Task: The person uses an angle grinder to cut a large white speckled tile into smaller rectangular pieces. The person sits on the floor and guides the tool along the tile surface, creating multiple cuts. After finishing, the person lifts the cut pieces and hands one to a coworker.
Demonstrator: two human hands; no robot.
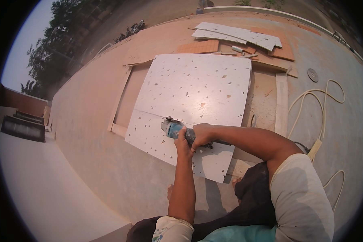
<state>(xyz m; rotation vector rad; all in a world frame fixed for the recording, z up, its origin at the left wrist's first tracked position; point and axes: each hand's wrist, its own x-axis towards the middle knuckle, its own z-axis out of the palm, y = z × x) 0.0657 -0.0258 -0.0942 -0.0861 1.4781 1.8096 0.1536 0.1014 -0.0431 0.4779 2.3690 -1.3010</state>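
Note:
A large white speckled tile (193, 88) lies on a wooden frame (121, 99) on the ground, a thin line running across it. A teal and dark angle grinder (174, 130) rests at that line, its metal head and guard toward the left. My left hand (182, 142) grips the grinder from the near side, below its teal body. My right hand (201, 135) is closed round the grinder's dark rear part, close to my left hand. My bare feet show beside the near part of the tile, partly hidden by my legs.
Cut white tile pieces (238, 36) lie on orange tiles (282, 53) beyond the frame. A metal disc (312, 74), a looped cream cord (324, 105) and a cream extension strip (314, 149) lie at right. A low white ledge (40, 173) and dark rectangular objects (22, 129) are at left.

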